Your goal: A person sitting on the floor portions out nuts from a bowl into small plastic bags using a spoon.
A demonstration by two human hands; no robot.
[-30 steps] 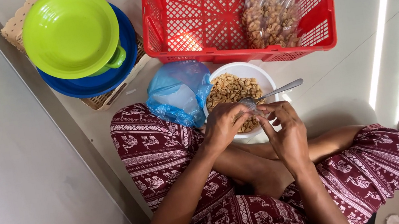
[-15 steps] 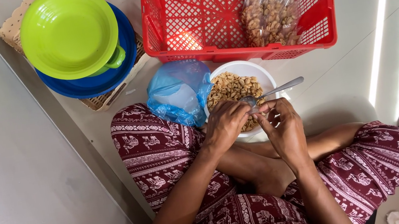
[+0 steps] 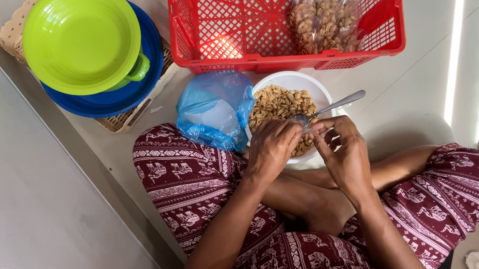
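While seated cross-legged on the floor (image 3: 410,82), both hands meet over white bowl of peanuts (image 3: 283,103) (kept within reach). Left hand (image 3: 271,146) and right hand (image 3: 345,153) pinching something small, spoon (image 3: 328,107) resting alongside.

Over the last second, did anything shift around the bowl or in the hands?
Hardly anything. The left hand and right hand stay together at the near rim of the white bowl of nuts, fingers pinched on something too small to tell. The spoon still lies across the bowl. The blue bag, red basket and green plate have not moved.
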